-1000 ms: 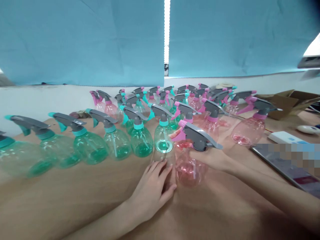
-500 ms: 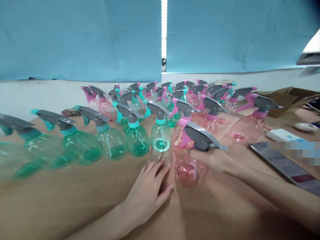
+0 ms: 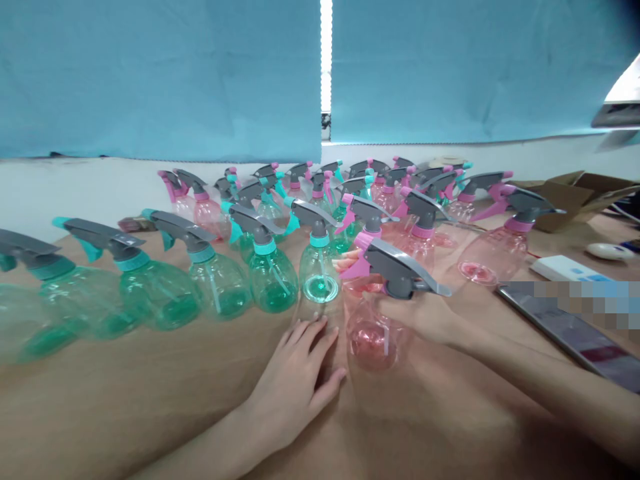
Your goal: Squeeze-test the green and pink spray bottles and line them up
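Note:
A clear pink spray bottle (image 3: pixel 375 340) with a grey and pink trigger head stands upright at the front, right of centre. My right hand (image 3: pixel 417 313) is wrapped round its neck from the far right side, with fingertips showing behind the pink trigger. Flat on the wooden table (image 3: pixel 165 407), my left hand (image 3: pixel 295 380) rests with its fingers apart and nothing in it. Just beyond its fingertips stands a green-collared spray bottle (image 3: pixel 321 267). To the left of that runs a row of several green bottles (image 3: pixel 274 277).
Several more pink and green spray bottles (image 3: pixel 385 193) crowd the back. A pink bottle (image 3: pixel 495 253) stands at the right, near a phone (image 3: pixel 565 333), a white box (image 3: pixel 570 272), a white mouse (image 3: pixel 607 251) and an open cardboard box (image 3: pixel 565 200). Blue curtains (image 3: pixel 160 80) hang behind.
The head of the pink bottle in my right hand has shifted slightly, and more of my right fingertips now show behind its trigger. My left hand has stayed in place.

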`<state>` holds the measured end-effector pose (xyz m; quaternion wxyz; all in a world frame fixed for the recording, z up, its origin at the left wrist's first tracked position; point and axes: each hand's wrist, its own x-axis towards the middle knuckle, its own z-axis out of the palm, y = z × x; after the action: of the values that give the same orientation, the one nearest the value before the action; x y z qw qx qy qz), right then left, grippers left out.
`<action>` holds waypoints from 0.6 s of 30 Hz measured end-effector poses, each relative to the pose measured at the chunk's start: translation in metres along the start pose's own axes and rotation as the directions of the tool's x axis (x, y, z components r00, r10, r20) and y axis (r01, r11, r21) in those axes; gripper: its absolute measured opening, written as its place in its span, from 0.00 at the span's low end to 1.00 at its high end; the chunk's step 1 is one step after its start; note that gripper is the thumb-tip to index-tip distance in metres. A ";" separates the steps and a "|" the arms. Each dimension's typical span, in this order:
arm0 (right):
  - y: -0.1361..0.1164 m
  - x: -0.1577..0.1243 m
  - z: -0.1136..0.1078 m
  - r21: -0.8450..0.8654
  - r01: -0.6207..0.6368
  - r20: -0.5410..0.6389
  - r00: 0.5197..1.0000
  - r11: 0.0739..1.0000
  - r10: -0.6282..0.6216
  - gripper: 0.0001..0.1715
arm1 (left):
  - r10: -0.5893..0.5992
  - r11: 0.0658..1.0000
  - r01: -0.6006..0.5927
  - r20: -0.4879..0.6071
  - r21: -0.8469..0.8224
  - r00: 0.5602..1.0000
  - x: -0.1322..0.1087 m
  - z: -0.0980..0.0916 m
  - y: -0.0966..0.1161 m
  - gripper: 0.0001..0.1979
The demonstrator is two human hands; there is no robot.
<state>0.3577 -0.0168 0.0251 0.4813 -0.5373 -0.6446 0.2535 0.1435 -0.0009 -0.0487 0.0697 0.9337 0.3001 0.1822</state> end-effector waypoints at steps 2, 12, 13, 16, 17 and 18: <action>0.003 0.000 0.001 -0.023 0.018 0.015 1.000 1.000 -0.018 0.11 | 0.001 1.000 -0.001 0.001 0.000 1.000 0.000 0.000 0.000 0.21; 0.003 0.001 0.000 0.025 0.049 -0.005 0.999 0.998 -0.049 0.08 | 0.008 0.999 -0.009 0.022 0.033 1.000 0.001 -0.001 0.001 0.21; 0.002 0.001 0.000 0.023 0.046 0.000 0.999 0.999 -0.046 0.08 | 0.009 0.999 -0.009 0.022 0.035 1.000 0.001 -0.001 0.001 0.21; 0.002 0.001 0.001 0.007 0.043 -0.004 0.999 0.999 -0.043 0.06 | 0.009 0.999 -0.009 0.021 0.042 1.000 0.001 -0.001 0.000 0.21; 0.003 0.001 0.001 0.002 0.050 -0.007 0.999 0.999 -0.050 0.06 | 0.010 0.999 -0.011 0.019 0.040 1.000 0.001 -0.001 0.000 0.21; 0.004 0.001 0.001 -0.003 0.062 -0.008 0.998 0.998 -0.062 0.06 | 0.011 0.999 -0.012 0.020 0.038 1.000 0.001 -0.001 0.000 0.21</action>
<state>0.3581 -0.0146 0.0219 0.4910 -0.5186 -0.6592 0.2354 0.1442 -0.0004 -0.0477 0.0541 0.9383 0.2976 0.1675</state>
